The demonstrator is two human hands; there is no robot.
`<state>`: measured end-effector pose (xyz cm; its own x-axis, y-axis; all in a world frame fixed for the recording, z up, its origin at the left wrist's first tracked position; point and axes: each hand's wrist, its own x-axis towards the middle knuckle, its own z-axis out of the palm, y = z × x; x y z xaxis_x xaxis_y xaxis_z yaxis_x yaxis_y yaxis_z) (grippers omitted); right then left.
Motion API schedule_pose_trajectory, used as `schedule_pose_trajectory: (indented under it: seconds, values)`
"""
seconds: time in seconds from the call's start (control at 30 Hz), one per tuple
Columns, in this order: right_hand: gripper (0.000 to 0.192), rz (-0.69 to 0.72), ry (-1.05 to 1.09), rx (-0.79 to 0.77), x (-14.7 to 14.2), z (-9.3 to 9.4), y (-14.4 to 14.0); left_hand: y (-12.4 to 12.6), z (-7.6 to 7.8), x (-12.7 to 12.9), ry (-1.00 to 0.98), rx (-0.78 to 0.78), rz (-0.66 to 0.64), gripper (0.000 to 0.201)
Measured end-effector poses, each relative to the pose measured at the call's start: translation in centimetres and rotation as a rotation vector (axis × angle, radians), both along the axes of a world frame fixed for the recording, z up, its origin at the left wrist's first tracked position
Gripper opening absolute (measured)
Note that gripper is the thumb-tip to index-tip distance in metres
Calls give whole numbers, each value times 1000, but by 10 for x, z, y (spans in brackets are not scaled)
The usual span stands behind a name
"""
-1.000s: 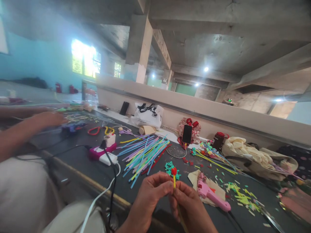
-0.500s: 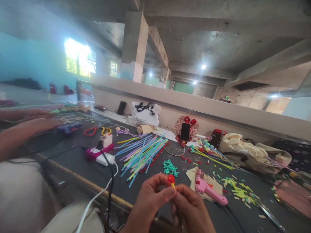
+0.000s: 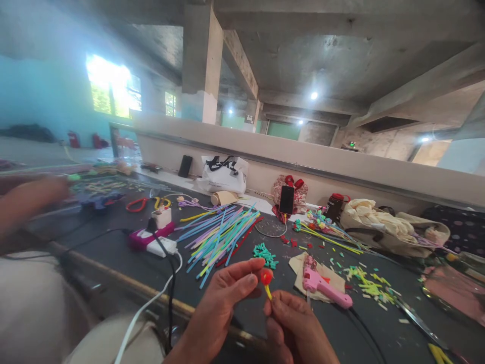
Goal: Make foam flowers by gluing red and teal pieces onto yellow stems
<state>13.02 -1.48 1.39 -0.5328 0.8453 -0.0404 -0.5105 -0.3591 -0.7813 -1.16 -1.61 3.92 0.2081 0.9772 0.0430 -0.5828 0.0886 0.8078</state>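
Note:
A small flower with a red head (image 3: pixel 266 276) stands upright on a yellow pipe-cleaner stem (image 3: pixel 268 292). My right hand (image 3: pixel 297 323) pinches that stem just below the head between thumb and fingers. My left hand (image 3: pixel 223 298) is beside the flower on its left, thumb and index finger apart, and looks empty. Beyond my hands lies a pile of short teal pieces (image 3: pixel 265 255). To the right, a pink glue gun (image 3: pixel 328 289) rests on a beige sheet (image 3: pixel 297 263).
Loose pipe cleaners (image 3: pixel 223 232) fan out left of centre. A power strip (image 3: pixel 151 237) trails cables over the table edge. Yellow-green scraps (image 3: pixel 369 283) and scissors (image 3: pixel 420 321) lie right. A propped phone (image 3: pixel 286 199) stands behind. A co-worker's blurred arm (image 3: pixel 34 202) is at far left.
My left hand has let go of the flower and moved left, its fingers parting. The red head now shows fully, held by my right hand. The co-worker's arm has shifted left.

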Motion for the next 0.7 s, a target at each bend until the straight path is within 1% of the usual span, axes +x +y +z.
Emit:
schedule_pose_trajectory:
  seconds: [0.13, 0.33, 0.43, 0.57, 0.7]
  values:
    - [20, 76, 46, -16, 1, -4, 3, 3, -2, 0, -39, 0, -34, 22]
    - [20, 177, 117, -51, 1, -5, 1, 8, -8, -2, -95, -5, -203, 24]
    - [18, 221, 113, -85, 1, -1, -3, 9, -12, -4, -84, 9, -210, 26]
    - [19, 214, 57, -105, 0, 0, -4, 9, -13, -2, -57, 13, -226, 24]
    - [21, 198, 70, -87, -1, -3, -3, 6, -11, 1, -48, 16, -139, 20]
